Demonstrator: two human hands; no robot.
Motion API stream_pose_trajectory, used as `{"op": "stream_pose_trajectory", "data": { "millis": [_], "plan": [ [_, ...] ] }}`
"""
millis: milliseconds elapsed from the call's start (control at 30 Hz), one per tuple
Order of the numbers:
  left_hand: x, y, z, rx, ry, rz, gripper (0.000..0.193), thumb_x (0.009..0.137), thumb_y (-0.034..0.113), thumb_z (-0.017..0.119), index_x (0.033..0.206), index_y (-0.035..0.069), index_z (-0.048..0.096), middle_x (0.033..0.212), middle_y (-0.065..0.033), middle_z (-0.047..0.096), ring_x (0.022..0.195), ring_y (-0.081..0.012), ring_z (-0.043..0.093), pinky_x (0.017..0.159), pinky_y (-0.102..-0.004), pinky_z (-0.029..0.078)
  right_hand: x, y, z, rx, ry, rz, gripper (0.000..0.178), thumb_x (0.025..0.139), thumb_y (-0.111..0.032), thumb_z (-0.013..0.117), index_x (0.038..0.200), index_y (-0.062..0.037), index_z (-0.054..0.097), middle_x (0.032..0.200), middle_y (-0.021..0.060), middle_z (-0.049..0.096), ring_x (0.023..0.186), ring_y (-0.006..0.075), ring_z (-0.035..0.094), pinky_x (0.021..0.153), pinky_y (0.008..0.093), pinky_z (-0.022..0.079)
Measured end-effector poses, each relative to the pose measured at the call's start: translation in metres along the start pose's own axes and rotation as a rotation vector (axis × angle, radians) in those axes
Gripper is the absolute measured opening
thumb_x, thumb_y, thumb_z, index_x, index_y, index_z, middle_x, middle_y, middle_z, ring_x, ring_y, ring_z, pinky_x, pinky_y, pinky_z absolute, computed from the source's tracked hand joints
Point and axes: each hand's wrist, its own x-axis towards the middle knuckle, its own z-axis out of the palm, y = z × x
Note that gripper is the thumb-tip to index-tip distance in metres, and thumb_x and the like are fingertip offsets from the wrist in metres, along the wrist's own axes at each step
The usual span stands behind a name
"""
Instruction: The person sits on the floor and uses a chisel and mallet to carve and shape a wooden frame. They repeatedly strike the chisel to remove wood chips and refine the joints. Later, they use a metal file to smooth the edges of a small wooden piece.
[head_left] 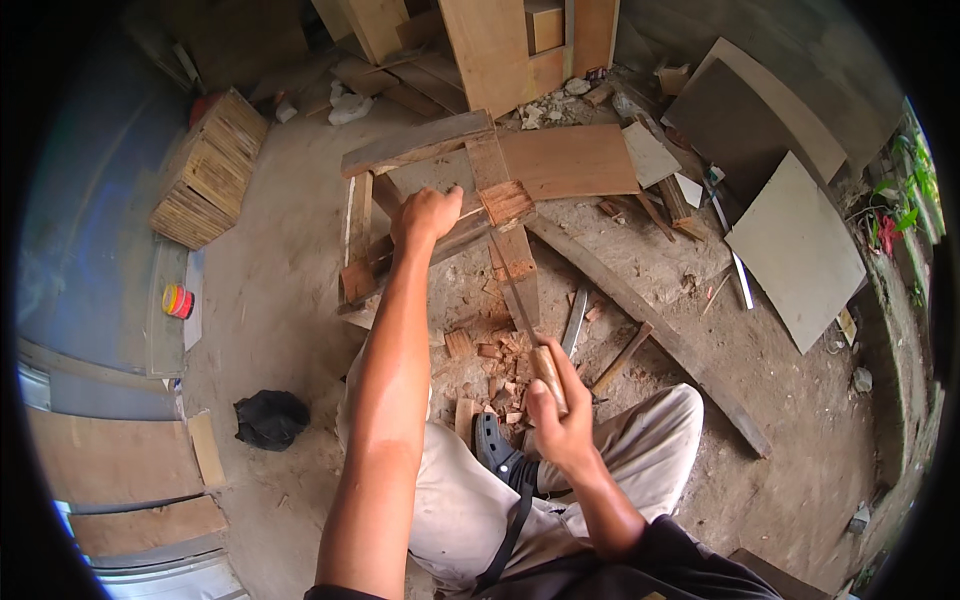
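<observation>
My left hand [428,215] is closed at a wooden beam [462,236] that runs across a rough timber frame [415,145]; its fingertips are hidden. Beside it, a notched, reddish cut [508,203] shows where the beam meets an upright plank of the frame. My right hand [562,415] grips the pale wooden handle [547,378] of a tool with a long, narrow dark blade [512,285]. The blade points away from me, its tip close beneath the notch. Whether the tip touches the wood, I cannot tell.
Wood chips [490,350] litter the ground before my shoe [492,445]. A metal blade [575,320], a wooden tool handle [622,357] and a long plank [650,325] lie to the right. Further off are sheets of board [800,255], a slatted wooden stack [210,170] and a black bag [271,420].
</observation>
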Motion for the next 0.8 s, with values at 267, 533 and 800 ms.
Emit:
{"op": "stream_pose_trajectory", "data": {
  "millis": [267, 533, 800],
  "plan": [
    [0.003, -0.003, 0.002, 0.076, -0.014, 0.027, 0.075, 0.097, 0.059, 0.044, 0.129, -0.005, 0.065, 0.139, -0.0282, 0.059, 0.131, -0.0405, 0.058, 0.110, -0.0478, 0.044, 0.022, -0.011, -0.017, -0.030, -0.033, -0.061, 0.058, 0.100, -0.023, 0.055, 0.151, 0.0006, 0.043, 0.087, 0.0003, 0.058, 0.066, 0.0074, 0.051, 0.061, 0.0237, 0.042],
    [-0.010, -0.013, 0.007, 0.147, -0.060, 0.102, 0.074, 0.096, 0.058, 0.043, 0.118, -0.006, 0.071, 0.128, -0.0304, 0.065, 0.123, -0.0441, 0.062, 0.107, -0.0488, 0.046, 0.014, -0.012, -0.019, -0.013, -0.056, -0.017, 0.055, 0.097, -0.011, 0.056, 0.149, -0.0009, 0.044, 0.102, 0.0145, 0.073, 0.077, 0.0146, 0.069, 0.075, 0.0303, 0.055],
    [-0.010, -0.010, 0.006, 0.147, -0.016, 0.112, 0.070, 0.096, 0.056, 0.046, 0.114, -0.005, 0.073, 0.124, -0.0291, 0.068, 0.119, -0.0443, 0.065, 0.103, -0.0494, 0.049, 0.067, 0.013, 0.028, -0.097, -0.032, -0.021, 0.056, 0.098, -0.016, 0.057, 0.151, -0.0041, 0.043, 0.100, 0.0218, 0.072, 0.085, 0.0260, 0.072, 0.083, 0.0362, 0.055]
  ]
}}
